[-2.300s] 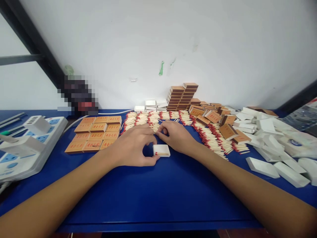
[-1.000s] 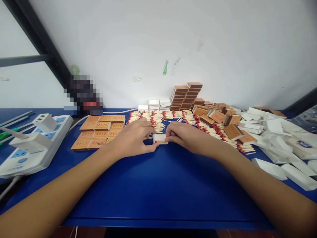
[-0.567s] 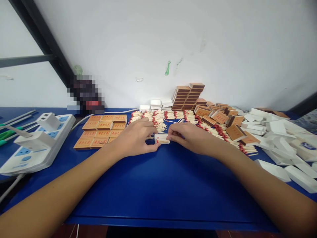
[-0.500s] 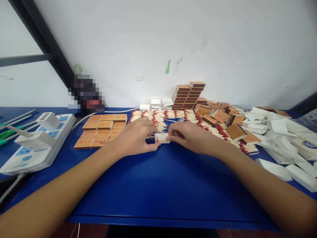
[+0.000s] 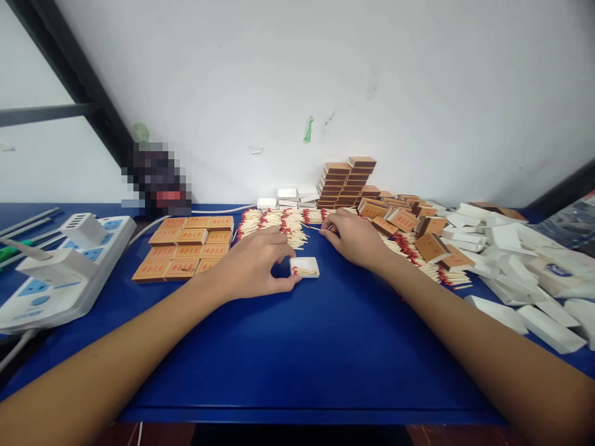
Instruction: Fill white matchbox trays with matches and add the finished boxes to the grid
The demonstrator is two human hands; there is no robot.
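A small white tray with a few red-tipped matches in it lies on the blue table. My left hand grips its left end between thumb and index finger. Further back and to the right, my right hand pinches matches by the edge of the match piles. Rows of loose matches lie behind my left hand, and more matches spread to the right of my right hand.
Orange matchboxes sit in rows at the left, beside a white power strip. Brown matchboxes are stacked by the wall. Loose matchboxes and white trays pile up at the right.
My right hand has left the white tray and moved back to the matches. My left hand stays on the tray, where the matches show more fully. The view has shifted slightly.
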